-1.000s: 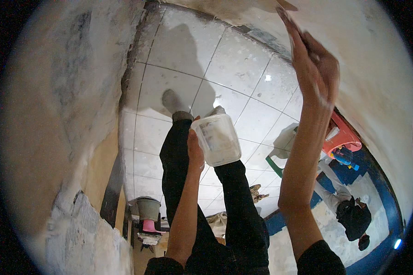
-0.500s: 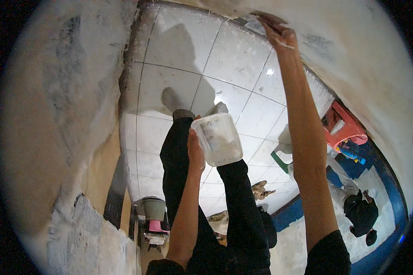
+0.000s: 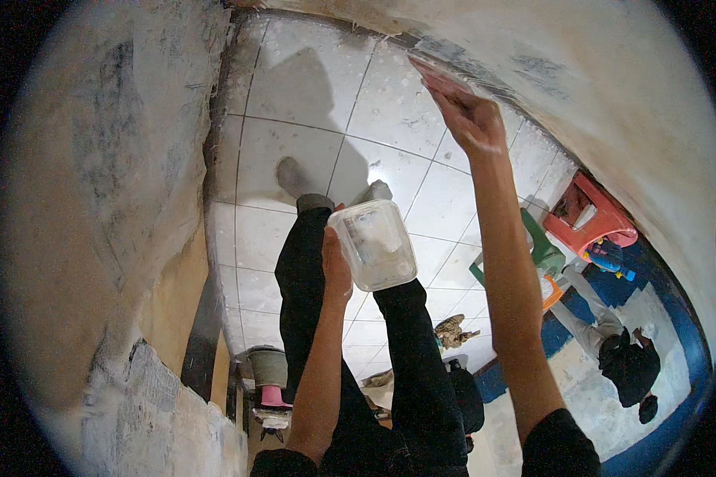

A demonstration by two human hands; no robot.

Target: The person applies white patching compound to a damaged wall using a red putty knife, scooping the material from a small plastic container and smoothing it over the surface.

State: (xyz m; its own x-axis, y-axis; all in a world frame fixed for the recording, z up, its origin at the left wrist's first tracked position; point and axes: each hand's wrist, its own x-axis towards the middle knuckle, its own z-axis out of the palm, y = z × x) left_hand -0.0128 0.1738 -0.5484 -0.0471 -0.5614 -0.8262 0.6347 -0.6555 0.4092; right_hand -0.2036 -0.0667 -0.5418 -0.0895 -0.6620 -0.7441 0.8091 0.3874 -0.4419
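My left hand point(image 3: 336, 266) grips a clear plastic tub point(image 3: 383, 280) by its left side, in front of my legs. Whitish paste smears the inside of the tub. Out ahead to the right, my right hand point(image 3: 477, 123) is closed around a thin, flat scraper point(image 3: 437, 78). Motion blurs the blade, and its handle is hidden in my fingers. The scraper is close to the foot of the patchy, plastered right wall point(image 3: 612, 103); whether it touches cannot be told.
White floor tiles point(image 3: 286, 151) carry white splatter. At the right stand a red plastic stool point(image 3: 585, 215) and a green item point(image 3: 542, 250). Another person point(image 3: 628, 366) is farther back. A grey bucket point(image 3: 268, 367) stands by the left wall point(image 3: 135, 175); a crumpled cloth point(image 3: 453, 331) lies behind my legs.
My right hand has come away from the far right wall, moving nearer and slightly left, with the scraper. More of the green item shows beside my forearm. The tub has barely shifted.
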